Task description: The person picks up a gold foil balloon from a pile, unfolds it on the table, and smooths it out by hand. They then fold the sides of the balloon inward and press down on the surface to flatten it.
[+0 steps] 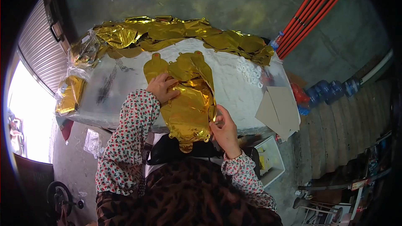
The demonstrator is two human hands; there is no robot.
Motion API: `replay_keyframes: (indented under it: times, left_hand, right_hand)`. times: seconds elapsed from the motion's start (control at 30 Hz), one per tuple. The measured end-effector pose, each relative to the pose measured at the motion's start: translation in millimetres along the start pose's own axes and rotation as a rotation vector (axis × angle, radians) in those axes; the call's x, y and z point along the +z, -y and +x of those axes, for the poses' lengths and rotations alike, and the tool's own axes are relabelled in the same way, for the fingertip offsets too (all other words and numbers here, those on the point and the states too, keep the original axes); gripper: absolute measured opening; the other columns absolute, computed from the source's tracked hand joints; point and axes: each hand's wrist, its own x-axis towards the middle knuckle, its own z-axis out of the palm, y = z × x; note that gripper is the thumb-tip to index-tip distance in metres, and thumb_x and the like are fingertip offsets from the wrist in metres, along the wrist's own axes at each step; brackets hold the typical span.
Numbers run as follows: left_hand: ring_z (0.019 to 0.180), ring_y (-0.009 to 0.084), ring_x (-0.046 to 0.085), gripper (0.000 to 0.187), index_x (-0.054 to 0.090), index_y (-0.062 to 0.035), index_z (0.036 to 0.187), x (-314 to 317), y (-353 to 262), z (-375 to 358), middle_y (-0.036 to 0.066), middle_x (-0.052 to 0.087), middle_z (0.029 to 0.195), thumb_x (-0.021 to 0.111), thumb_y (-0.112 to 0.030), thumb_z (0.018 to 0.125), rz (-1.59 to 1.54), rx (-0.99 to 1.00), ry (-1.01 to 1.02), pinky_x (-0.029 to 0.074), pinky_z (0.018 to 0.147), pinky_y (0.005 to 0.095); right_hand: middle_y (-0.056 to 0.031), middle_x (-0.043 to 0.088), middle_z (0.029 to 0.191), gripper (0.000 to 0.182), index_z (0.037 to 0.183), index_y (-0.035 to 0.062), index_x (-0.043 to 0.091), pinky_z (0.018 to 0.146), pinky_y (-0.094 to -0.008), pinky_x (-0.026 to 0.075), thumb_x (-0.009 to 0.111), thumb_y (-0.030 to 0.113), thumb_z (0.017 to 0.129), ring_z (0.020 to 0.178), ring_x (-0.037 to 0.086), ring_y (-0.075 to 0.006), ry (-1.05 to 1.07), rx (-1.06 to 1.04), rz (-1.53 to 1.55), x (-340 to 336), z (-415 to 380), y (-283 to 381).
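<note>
A flat, uninflated gold foil balloon (pixel 186 111) lies in front of me at the table's near edge, its tabbed lower end hanging slightly over. Further gold foil pieces (pixel 182 68) lie under and beyond it, partly folded. My left hand (pixel 163 88) rests on the foil's left side with its fingers stretched out. At the lower right edge, my right hand (pixel 224 130) pinches the foil between thumb and fingers. Several small white rings (pixel 250 72) lie to the right on the table.
A long heap of gold foil (pixel 184 31) lines the far table edge. Plastic-wrapped foil (pixel 71 94) sits at left. Grey card sheets (pixel 278 111) lie at right, above a white box (pixel 274 165). Large blue bottles (pixel 325 93) stand beside stairs (pixel 335 136).
</note>
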Motion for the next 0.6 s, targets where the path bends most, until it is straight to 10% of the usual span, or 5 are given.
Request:
replay_keyframes:
  times: [0.23, 0.3, 0.33, 0.6]
  left_hand:
    - [0.117, 0.0307, 0.046, 0.053, 0.056, -0.0128, 0.127, -1.4, -1.2, 0.1, 0.015, 0.048, 0.126, 0.063, -0.042, 0.083, -0.008, -0.013, 0.005, 0.037, 0.097, 0.0409]
    - [0.117, 0.0307, 0.046, 0.052, 0.057, -0.0126, 0.126, 0.1, -1.2, -0.1, 0.014, 0.048, 0.126, 0.063, -0.042, 0.083, -0.009, -0.013, -0.002, 0.037, 0.097, 0.041]
    - [0.116, 0.0296, 0.047, 0.053, 0.057, -0.0125, 0.125, 0.9, -0.8, -0.4, 0.013, 0.049, 0.124, 0.061, -0.044, 0.083, 0.003, 0.007, -0.026, 0.037, 0.096, 0.04]
    - [0.118, 0.0289, 0.046, 0.052, 0.057, -0.0129, 0.125, -0.9, -2.0, -2.2, 0.013, 0.05, 0.123, 0.059, -0.046, 0.085, 0.014, 0.01, -0.006, 0.036, 0.097, 0.04]
  right_hand:
    - [-0.0136, 0.062, 0.103, 0.04, 0.128, 0.0005, 0.048, 0.058, -0.0275, 0.05, 0.057, 0.008, 0.09, 0.069, 0.061, -0.0161, 0.037, 0.04, -0.002, -24.0, 23.7, -7.4]
    - [-0.0193, 0.061, 0.11, 0.036, 0.124, -0.0007, 0.051, 0.085, -0.0402, 0.047, 0.054, 0.016, 0.092, 0.096, 0.06, -0.0333, -0.252, -0.741, -0.893, -31.3, 49.6, -28.0]
    - [-0.0237, 0.052, 0.126, 0.04, 0.125, -0.0026, 0.049, 0.102, -0.0481, 0.031, 0.05, 0.023, 0.094, 0.122, 0.042, -0.0428, -0.146, -0.55, -0.931, -28.2, 51.2, -30.9]
    - [-0.0241, 0.034, 0.143, 0.056, 0.137, -0.0022, 0.036, 0.109, -0.0505, 0.021, 0.045, 0.035, 0.096, 0.134, 0.028, -0.0409, 0.008, -0.444, -0.99, 10.2, 32.9, -17.1]
